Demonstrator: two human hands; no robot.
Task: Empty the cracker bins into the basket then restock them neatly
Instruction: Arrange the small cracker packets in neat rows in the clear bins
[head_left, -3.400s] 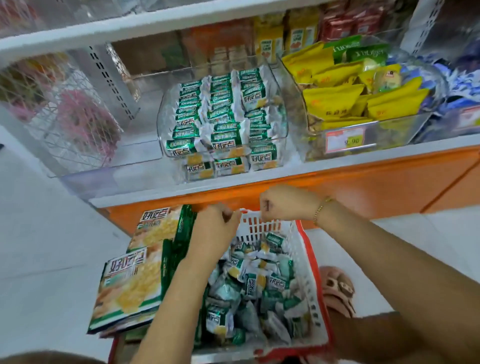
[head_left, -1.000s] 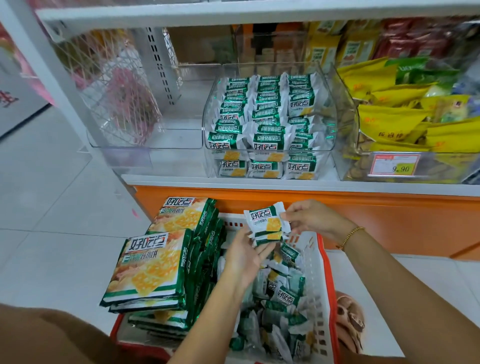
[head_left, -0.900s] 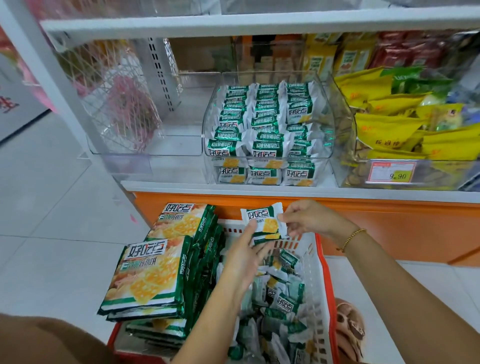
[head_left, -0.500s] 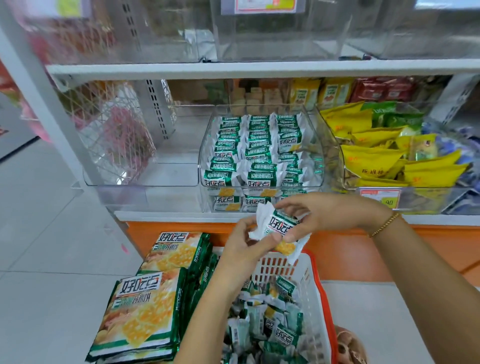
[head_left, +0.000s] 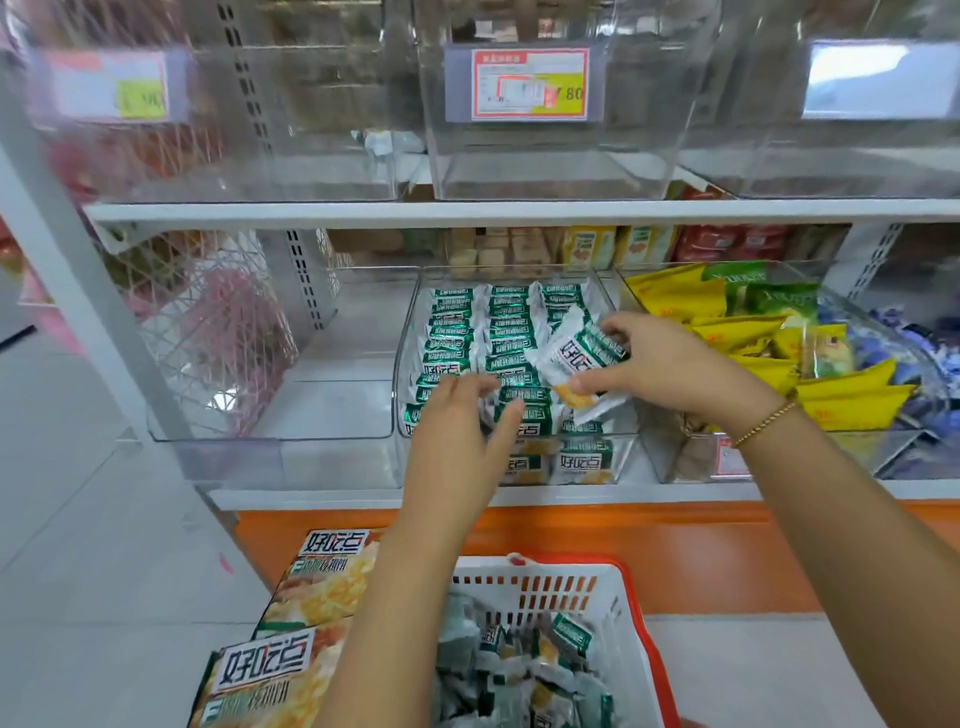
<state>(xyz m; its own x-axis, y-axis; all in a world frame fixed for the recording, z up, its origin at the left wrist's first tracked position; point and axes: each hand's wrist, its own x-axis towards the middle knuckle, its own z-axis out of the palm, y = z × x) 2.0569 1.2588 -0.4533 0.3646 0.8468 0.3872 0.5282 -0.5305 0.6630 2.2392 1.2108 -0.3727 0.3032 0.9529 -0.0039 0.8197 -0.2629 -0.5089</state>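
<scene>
Pinching a cracker packet (head_left: 582, 358) at the three o'clock side of the bin (head_left: 402, 389), the right hand (head_left: 675, 364) could drop it skewed and knock the neat rows (head_left: 452, 332); the left hand (head_left: 457, 421) hovers open-fingered over them; the basket (head_left: 571, 571) sits at six o'clock.

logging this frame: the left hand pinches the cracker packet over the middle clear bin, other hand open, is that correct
No. In the head view the right hand pinches the cracker packet over the middle clear bin; the left hand is the open one.
</scene>
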